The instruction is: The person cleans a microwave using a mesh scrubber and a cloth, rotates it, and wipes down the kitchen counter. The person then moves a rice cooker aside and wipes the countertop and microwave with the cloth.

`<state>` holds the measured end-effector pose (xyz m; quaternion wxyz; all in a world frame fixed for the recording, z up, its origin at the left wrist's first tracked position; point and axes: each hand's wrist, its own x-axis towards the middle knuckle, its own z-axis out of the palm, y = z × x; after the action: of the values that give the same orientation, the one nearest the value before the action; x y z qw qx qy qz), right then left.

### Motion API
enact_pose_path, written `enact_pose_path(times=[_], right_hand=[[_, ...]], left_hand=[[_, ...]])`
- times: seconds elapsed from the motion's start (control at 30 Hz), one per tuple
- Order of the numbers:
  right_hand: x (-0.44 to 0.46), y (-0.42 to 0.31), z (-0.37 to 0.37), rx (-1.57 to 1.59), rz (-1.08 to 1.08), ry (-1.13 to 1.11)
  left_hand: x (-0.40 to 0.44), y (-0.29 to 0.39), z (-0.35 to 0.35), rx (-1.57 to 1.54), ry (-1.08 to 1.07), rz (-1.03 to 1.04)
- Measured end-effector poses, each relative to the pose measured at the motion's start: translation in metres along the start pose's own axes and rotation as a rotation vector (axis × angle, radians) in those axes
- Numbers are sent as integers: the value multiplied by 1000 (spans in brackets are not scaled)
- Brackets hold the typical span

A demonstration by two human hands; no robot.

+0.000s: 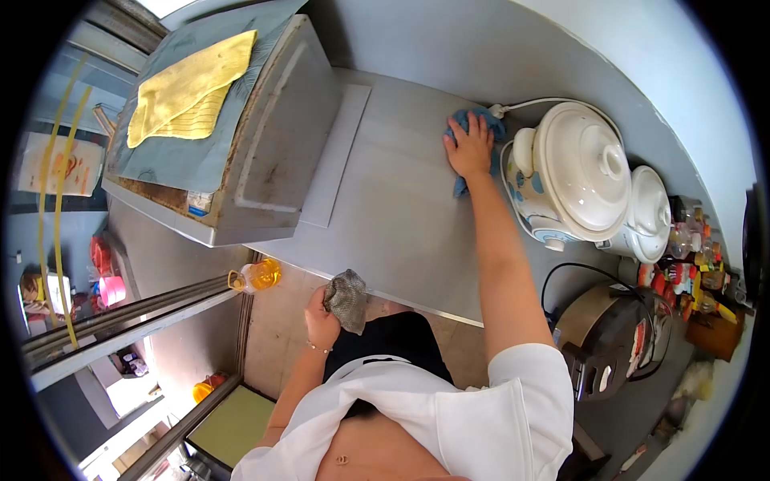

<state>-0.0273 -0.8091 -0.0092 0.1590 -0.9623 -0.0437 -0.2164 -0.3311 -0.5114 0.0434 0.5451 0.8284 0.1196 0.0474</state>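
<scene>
My right hand (pixel 472 146) lies with spread fingers on a blue cloth (pixel 460 186), pressing it against the grey countertop (pixel 401 184) near the back wall. Just to its right stands a white ceramic slow cooker (pixel 581 168) with a lid, and a white plug and cord run close by the cloth. Below the counter's front edge, my left hand (pixel 321 319) is closed around a crumpled grey mesh cloth (pixel 347 301). That cloth hangs in front of my body, close to the edge.
A worn metal appliance (pixel 281 136) with a folded yellow cloth (pixel 192 84) on top occupies the counter's left side. A smaller white pot (pixel 648 212), a brown rice cooker (pixel 605 341) and several condiment bottles (pixel 698 240) stand right. An oil bottle (pixel 263 274) is at lower left.
</scene>
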Motion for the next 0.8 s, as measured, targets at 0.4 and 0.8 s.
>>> enact_pose_path(times=[0.4, 0.8], right_hand=[[-126, -129, 2, 325, -456, -83], [-320, -140, -103, 493, -227, -324]], left_hand=[[-7, -32, -34, 48, -48, 119], [26, -52, -93, 91, -118, 303]])
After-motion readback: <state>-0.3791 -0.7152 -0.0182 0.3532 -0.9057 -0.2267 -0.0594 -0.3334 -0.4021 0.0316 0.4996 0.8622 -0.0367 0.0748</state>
